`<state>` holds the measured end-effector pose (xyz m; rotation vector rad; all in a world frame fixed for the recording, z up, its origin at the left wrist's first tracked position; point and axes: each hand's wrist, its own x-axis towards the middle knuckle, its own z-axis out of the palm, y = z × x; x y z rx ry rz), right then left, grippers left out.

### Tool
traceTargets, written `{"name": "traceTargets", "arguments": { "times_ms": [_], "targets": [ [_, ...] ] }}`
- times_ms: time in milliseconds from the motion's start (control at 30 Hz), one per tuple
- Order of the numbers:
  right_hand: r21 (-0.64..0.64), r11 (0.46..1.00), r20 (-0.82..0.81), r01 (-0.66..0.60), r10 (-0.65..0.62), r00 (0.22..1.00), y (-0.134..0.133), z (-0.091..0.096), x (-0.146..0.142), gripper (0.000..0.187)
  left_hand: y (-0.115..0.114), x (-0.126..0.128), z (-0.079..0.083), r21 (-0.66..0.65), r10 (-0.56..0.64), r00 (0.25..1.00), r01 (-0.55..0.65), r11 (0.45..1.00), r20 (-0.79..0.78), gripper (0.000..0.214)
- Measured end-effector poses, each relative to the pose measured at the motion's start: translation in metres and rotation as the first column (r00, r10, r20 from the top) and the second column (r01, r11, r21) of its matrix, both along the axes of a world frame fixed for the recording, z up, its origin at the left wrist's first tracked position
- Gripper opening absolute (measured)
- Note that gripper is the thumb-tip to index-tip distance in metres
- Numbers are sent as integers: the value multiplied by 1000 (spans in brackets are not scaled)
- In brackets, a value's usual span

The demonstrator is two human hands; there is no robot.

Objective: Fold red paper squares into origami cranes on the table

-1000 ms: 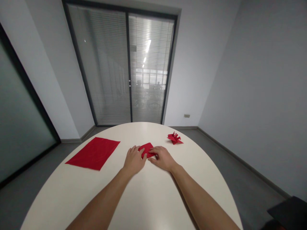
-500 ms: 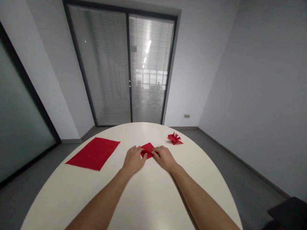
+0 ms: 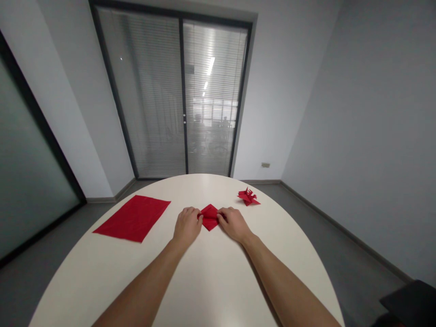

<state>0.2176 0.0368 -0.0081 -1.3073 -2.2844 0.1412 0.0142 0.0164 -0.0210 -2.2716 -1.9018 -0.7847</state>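
Observation:
A small folded piece of red paper (image 3: 210, 218) lies on the table between my hands, diamond-shaped with a crease or fold edge running across its middle. My left hand (image 3: 186, 225) pinches its left corner, thumb and fingers pressed together. On the opposite side, my right hand (image 3: 234, 223) grips the right corner with curled fingers. Both fingertips partly cover the paper's side corners. Folded red origami (image 3: 248, 197) with several pointed tips stands beyond my right hand, apart from it.
Left of my hands, a large unfolded red paper sheet (image 3: 134, 219) lies flat on the round white table (image 3: 204, 281). Glass panels with blinds (image 3: 153, 91) stand behind the table. A dark object (image 3: 412, 302) shows at the lower right.
My left thumb has moved off the paper's middle to its left corner, and the left hand has shifted slightly left. More of the folded paper's near half shows. The right hand has barely moved.

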Motion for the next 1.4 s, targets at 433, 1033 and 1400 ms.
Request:
{"name": "traceTargets", "arguments": {
  "times_ms": [433,1033,1400],
  "targets": [
    [-16,1000,-32,7,-7,999,-2,2,-1,26,0,2,2,10,-101,994,101,995,31,19],
    [-66,998,-139,-7,-2,990,2,-6,0,28,-1,2,4,-45,-2,996,7,999,94,22],
    [-66,997,-195,-35,22,981,7,-14,3,39,-2,4,4,-66,18,997,-13,998,76,36]
  ]
}}
